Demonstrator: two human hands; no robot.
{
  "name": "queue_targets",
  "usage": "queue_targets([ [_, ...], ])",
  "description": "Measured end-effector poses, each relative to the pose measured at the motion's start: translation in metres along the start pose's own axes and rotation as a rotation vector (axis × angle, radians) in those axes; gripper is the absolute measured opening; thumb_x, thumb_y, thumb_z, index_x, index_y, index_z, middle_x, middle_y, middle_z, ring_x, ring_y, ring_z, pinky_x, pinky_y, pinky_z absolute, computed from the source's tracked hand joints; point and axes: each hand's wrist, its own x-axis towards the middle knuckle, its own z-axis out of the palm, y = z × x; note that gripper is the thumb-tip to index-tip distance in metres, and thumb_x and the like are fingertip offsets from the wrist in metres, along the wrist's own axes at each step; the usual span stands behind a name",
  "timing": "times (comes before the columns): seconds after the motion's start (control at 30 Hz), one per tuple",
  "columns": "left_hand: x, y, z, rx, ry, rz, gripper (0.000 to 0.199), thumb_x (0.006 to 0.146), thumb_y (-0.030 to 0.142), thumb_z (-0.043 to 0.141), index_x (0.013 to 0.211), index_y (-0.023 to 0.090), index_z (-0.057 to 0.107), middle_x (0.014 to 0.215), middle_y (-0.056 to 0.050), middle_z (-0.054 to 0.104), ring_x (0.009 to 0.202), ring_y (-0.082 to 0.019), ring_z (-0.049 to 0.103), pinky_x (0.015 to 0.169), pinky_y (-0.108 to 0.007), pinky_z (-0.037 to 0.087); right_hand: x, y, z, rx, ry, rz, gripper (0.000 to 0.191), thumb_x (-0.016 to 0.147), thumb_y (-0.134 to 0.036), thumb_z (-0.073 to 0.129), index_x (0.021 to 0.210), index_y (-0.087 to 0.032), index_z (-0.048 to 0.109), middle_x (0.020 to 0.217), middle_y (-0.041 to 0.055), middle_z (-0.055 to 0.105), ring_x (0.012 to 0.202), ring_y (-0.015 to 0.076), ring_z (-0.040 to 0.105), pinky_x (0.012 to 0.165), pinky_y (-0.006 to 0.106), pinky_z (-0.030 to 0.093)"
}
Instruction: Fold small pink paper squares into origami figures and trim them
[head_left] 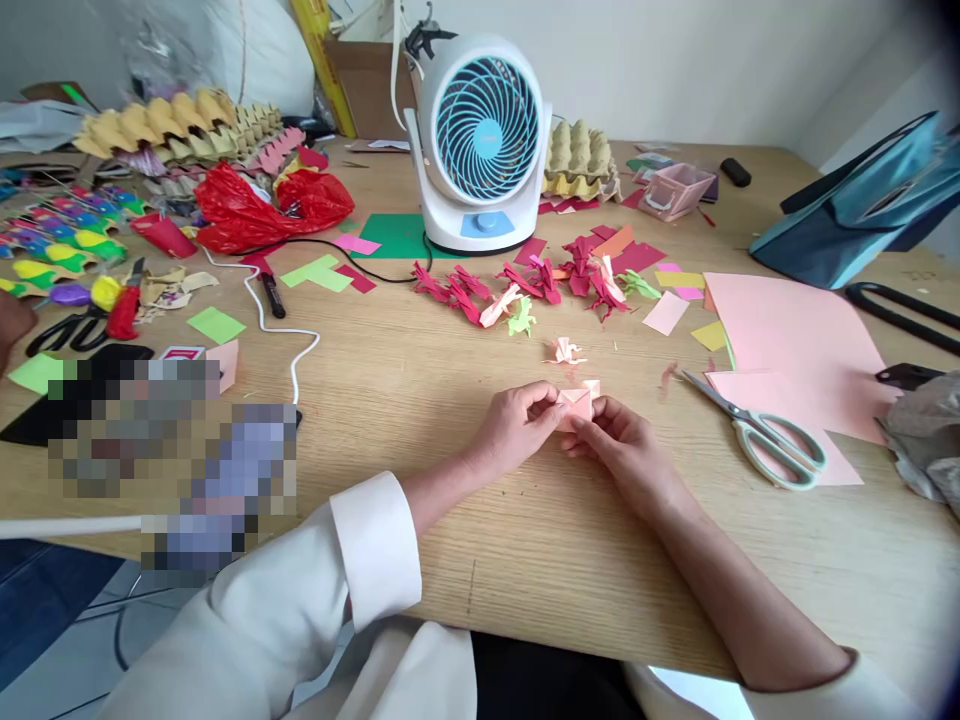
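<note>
Between my two hands, a small piece of folded pink paper is held just above the wooden table. My left hand pinches its left side with thumb and fingertips. On the right side, the thumb and fingers of my right hand grip the same paper. Creases and a raised flap show along its top. Right behind it lies a pale pink folded paper figure. Farther back, several red folded paper figures form a row, with a light green figure in front of them.
Scissors rest on pink paper sheets at the right. A white fan stands at the back, beside a red plastic bag and egg cartons. A white cable crosses the left side. A teal bag leans far right.
</note>
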Motion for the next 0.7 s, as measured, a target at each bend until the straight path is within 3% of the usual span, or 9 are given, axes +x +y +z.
queue_targets([
  [0.23,-0.0046,0.0065,-0.0024,0.026,0.018,-0.003,0.027,0.089,0.035,0.055,0.071,0.015,0.058,0.062,0.005,0.048,0.059,-0.008,0.042,0.055,-0.021,0.032,-0.0027,-0.0009,-0.002,-0.219,0.009,-0.118,0.032,0.086,-0.049,0.064,0.081,-0.019,0.056,0.056,-0.0053,0.049,0.047,0.0078,0.04,0.044,0.021,0.03],
  [0.4,-0.0051,0.0079,-0.0029,0.021,0.036,0.008,0.032,0.088,0.035,0.056,0.063,0.015,0.054,0.058,0.006,0.042,0.058,-0.008,0.039,0.055,-0.021,0.031,-0.0065,-0.003,0.0002,-0.322,-0.004,-0.111,0.033,0.086,-0.051,0.063,0.081,-0.018,0.056,0.059,-0.0028,0.052,0.052,0.0098,0.043,0.048,0.023,0.032],
  [0.53,-0.0063,0.0055,-0.0034,0.044,0.007,0.046,0.026,0.085,0.022,0.052,0.06,0.015,0.052,0.056,0.005,0.042,0.057,-0.008,0.04,0.056,-0.021,0.032,-0.0076,-0.0018,0.0002,-0.254,-0.032,-0.088,0.033,0.084,-0.05,0.066,0.081,-0.019,0.055,0.059,-0.0028,0.055,0.053,0.0106,0.046,0.049,0.023,0.034],
  [0.7,-0.0074,0.0066,-0.0071,0.057,-0.009,0.042,0.024,0.089,0.023,0.049,0.067,0.015,0.054,0.06,0.004,0.046,0.059,-0.008,0.043,0.056,-0.021,0.033,-0.0058,-0.0015,0.0004,-0.159,-0.018,-0.079,0.036,0.082,-0.052,0.067,0.078,-0.019,0.054,0.058,-0.0028,0.056,0.052,0.0108,0.049,0.051,0.024,0.037],
])
